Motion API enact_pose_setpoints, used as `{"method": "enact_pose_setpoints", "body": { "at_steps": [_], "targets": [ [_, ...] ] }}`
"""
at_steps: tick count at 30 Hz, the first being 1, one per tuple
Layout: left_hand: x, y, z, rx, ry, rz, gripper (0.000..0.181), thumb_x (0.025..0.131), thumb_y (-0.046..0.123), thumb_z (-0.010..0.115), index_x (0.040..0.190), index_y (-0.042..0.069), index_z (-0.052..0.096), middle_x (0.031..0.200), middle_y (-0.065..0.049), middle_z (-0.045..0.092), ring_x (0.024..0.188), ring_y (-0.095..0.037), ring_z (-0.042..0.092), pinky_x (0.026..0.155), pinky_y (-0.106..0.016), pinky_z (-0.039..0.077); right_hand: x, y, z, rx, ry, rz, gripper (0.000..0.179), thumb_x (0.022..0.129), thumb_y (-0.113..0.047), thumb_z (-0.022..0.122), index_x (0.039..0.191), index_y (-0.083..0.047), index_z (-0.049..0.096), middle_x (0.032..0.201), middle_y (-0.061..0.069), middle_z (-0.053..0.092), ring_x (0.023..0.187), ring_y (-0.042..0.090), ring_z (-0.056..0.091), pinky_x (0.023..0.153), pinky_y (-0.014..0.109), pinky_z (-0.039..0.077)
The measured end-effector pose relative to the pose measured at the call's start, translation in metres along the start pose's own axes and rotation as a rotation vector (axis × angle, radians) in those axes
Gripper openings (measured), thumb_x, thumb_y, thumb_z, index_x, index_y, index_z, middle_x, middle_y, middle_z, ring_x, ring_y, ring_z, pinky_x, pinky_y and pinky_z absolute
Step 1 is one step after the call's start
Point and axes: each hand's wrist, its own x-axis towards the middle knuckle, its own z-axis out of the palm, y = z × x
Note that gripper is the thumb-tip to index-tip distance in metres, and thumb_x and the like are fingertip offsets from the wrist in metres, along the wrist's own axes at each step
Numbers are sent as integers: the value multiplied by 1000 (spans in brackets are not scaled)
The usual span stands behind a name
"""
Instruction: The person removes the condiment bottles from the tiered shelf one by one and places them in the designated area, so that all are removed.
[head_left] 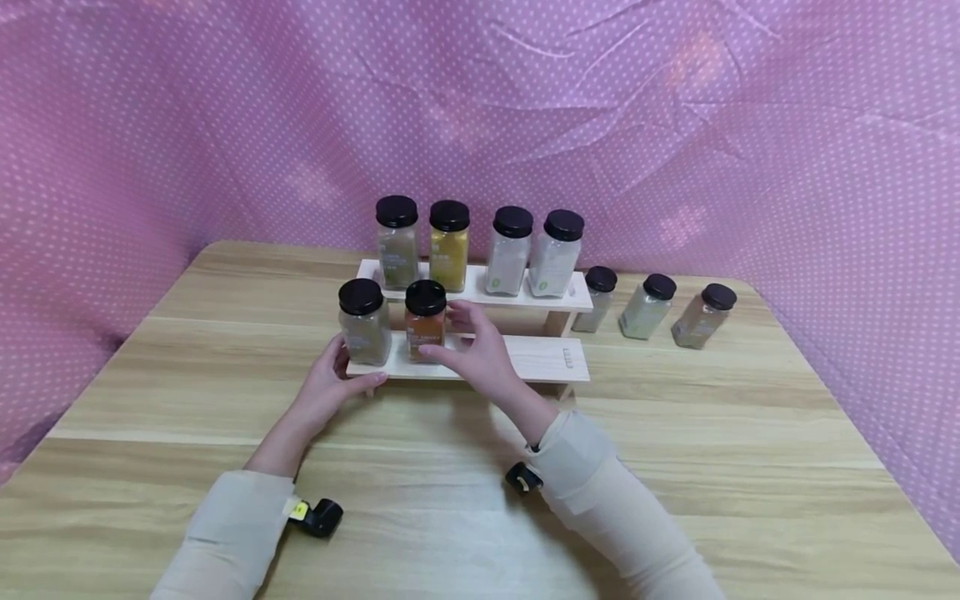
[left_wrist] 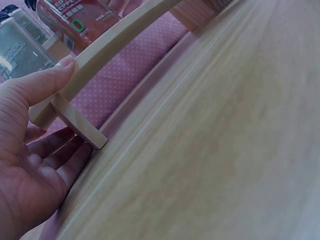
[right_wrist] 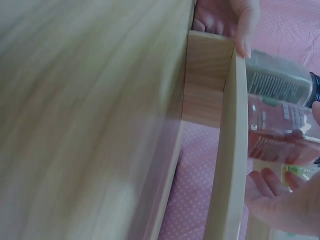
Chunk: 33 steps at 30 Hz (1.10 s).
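Note:
My left hand [head_left: 324, 387] grips the left end of the lower shelf of a pale wooden two-tier rack [head_left: 536, 357], thumb on top and fingers below beside its leg [left_wrist: 80, 122]. My right hand [head_left: 483, 354] is around a red pepper jar [head_left: 425, 325] with a black lid, thumb in front of it. In the right wrist view a gap shows between the fingers [right_wrist: 267, 187] and this jar, which stands upright on the lower shelf. To its left stands a jar of grey-brown powder [head_left: 365, 333].
On the upper shelf stand a brown-grey jar [head_left: 399, 254], a yellow jar [head_left: 448, 258] and two whitish jars [head_left: 508, 262]. Right of the rack, on the wooden table [head_left: 712, 467], are three more jars [head_left: 647, 310]. A pink dotted cloth [head_left: 480, 100] hangs behind.

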Motion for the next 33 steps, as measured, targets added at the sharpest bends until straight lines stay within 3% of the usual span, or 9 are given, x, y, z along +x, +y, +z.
{"method": "enact_pose_setpoints", "body": {
  "at_steps": [5, 10, 18, 26, 33],
  "targets": [
    [1, -1, -1, 3, -2, -3, 85, 73, 13, 69, 138, 9, 13, 136, -15, 25, 122, -24, 24, 96, -39, 27, 0, -5, 9, 23, 30, 46, 61, 69, -16, 73, 120, -3, 42, 110, 8, 51, 100, 17, 46, 83, 29, 40],
    [0, -2, -1, 4, 0, -6, 86, 73, 14, 70, 137, 8, 14, 137, -15, 24, 123, -24, 23, 97, -39, 24, 1, -7, 21, 30, 112, 80, 60, 67, -16, 74, 118, -4, 43, 108, 8, 51, 99, 18, 47, 83, 29, 39],
    [0, -1, -1, 25, 6, 0, 84, 73, 16, 70, 136, 7, 16, 134, -17, 29, 120, -24, 28, 82, -28, 40, 2, -9, 35, 39, 244, 53, 57, 64, -13, 76, 110, -1, 45, 104, 8, 50, 94, 21, 48, 80, 30, 40],
    [1, -1, 0, 21, 10, 11, 85, 73, 15, 70, 136, 5, 15, 134, -18, 28, 121, -25, 26, 95, -40, 27, 4, -8, 44, 47, 316, 46, 56, 62, -7, 76, 107, -1, 43, 101, 8, 48, 90, 18, 48, 73, 24, 43],
    [1, -1, 0, 18, 11, 15, 84, 73, 14, 70, 136, 5, 16, 135, -17, 26, 122, -25, 25, 97, -40, 24, 5, -6, 47, 24, 361, 8, 54, 62, -9, 76, 106, -2, 46, 98, 7, 50, 86, 17, 49, 70, 23, 44]
  ]
}}
